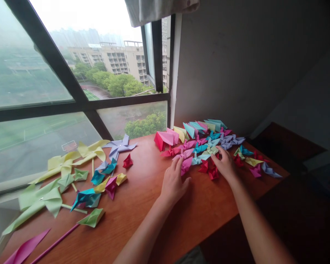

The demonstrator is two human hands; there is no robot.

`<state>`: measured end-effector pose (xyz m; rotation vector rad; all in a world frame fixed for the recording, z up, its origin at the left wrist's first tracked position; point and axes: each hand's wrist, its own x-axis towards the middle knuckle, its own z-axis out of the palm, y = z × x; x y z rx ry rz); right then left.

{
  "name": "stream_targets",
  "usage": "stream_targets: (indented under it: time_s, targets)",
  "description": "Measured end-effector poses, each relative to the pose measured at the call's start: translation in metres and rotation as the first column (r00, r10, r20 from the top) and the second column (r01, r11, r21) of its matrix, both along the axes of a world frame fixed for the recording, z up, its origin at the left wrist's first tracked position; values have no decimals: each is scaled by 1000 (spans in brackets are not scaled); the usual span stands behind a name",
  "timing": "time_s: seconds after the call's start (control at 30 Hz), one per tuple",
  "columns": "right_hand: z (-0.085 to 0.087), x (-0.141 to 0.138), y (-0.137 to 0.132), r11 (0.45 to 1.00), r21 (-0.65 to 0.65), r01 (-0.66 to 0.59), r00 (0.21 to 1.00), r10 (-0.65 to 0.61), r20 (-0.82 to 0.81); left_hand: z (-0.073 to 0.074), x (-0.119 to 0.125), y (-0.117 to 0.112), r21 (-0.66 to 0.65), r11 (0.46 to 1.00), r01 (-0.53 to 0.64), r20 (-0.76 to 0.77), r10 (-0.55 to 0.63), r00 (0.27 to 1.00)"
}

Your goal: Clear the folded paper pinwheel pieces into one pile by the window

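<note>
My left hand (174, 181) rests low over the wooden table with its thumb spread away from the fingers. Its fingertips are beside a pink folded paper crane (186, 165), and I cannot tell whether they touch it. My right hand (224, 164) reaches in from the right, thumb and forefinger apart, next to a light green paper crane (210, 150). Around both hands stand rows of paper cranes in pink, red, blue and lilac. Red folded pieces (209, 169) lie just below the right fingers.
Folded paper planes (167, 137) line the table's back by the wall. Paper pinwheels (42, 199) and loose folded pieces (89, 198) spread across the left side, under a window (79, 106). More folded pieces (255, 162) lie near the table's right edge.
</note>
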<state>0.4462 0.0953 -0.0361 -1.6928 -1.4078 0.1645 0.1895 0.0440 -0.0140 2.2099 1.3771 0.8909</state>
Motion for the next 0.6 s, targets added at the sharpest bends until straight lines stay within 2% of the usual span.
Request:
stream_targets:
  time_s: [0.2,0.37,0.6]
  targets:
    - [1,-10,8,999,-36,-10,998,8,-54,3,16,9,-25,998,61,22,-61,998]
    - [-2,-25,-1,999,-27,-31,994,28,-109,2,25,7,-9,996,84,46,-83,995]
    - [-5,-57,-29,990,26,-137,962,139,-235,6,11,-11,19,997,76,102,-77,992]
